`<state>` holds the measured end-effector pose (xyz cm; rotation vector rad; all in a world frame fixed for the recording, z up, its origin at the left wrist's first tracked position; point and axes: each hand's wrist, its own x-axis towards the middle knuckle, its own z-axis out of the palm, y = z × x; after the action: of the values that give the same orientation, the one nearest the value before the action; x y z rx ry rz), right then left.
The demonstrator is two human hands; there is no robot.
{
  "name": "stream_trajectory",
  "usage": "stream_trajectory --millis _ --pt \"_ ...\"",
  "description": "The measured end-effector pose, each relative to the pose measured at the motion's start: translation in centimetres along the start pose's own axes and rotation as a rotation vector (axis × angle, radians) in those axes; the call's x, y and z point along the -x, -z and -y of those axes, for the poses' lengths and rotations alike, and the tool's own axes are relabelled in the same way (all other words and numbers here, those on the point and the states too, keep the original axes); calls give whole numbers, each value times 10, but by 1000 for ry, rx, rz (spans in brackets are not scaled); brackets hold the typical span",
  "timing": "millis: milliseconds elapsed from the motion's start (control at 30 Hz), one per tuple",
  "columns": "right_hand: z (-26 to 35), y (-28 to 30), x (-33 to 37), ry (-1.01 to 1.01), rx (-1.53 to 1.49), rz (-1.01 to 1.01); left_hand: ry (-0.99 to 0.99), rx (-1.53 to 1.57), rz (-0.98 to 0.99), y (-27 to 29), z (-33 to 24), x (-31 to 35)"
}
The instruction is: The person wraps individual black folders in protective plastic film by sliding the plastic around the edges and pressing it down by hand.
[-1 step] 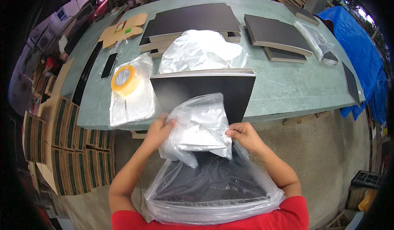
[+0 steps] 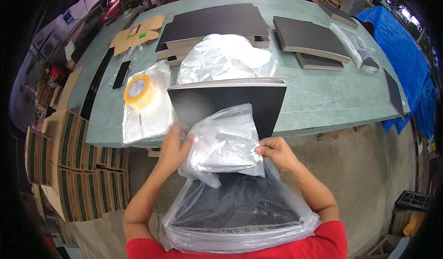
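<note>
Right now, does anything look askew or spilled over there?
The upper stack of black boards on the right of the table looks askew: it doesn't line up with the lower stack. I see no spills.

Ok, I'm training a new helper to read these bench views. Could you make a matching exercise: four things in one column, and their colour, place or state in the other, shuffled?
Column one
1. Tape roll
2. Tarp
3. Right hand
4. Unfolded cardboard

Column two
A. Pinching the edge of the clear plastic
B. Brown, on the far left part of the table
C. Yellow, lying on a whitish packet
D. Blue, hanging at the right of the table

Right pairs: 1-C, 2-D, 3-A, 4-B.
</note>
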<state>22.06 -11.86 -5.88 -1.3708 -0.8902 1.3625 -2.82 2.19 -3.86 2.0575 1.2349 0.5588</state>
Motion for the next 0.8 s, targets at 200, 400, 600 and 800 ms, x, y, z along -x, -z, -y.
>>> stream_trajectory --millis 200,400,600,800 --pt "-4 -19 -10 -78 -394 61 -124 372 190 -34 -77 36" --pt "12 -29 -7 -93 -593 -61 -9 451 433 -47 -82 14" --pt "12 -26 5 26 -309 42 -270 452 452 -49 -69 7" --pt "19 35 12 125 -754 70 274 429 -13 1 110 47"
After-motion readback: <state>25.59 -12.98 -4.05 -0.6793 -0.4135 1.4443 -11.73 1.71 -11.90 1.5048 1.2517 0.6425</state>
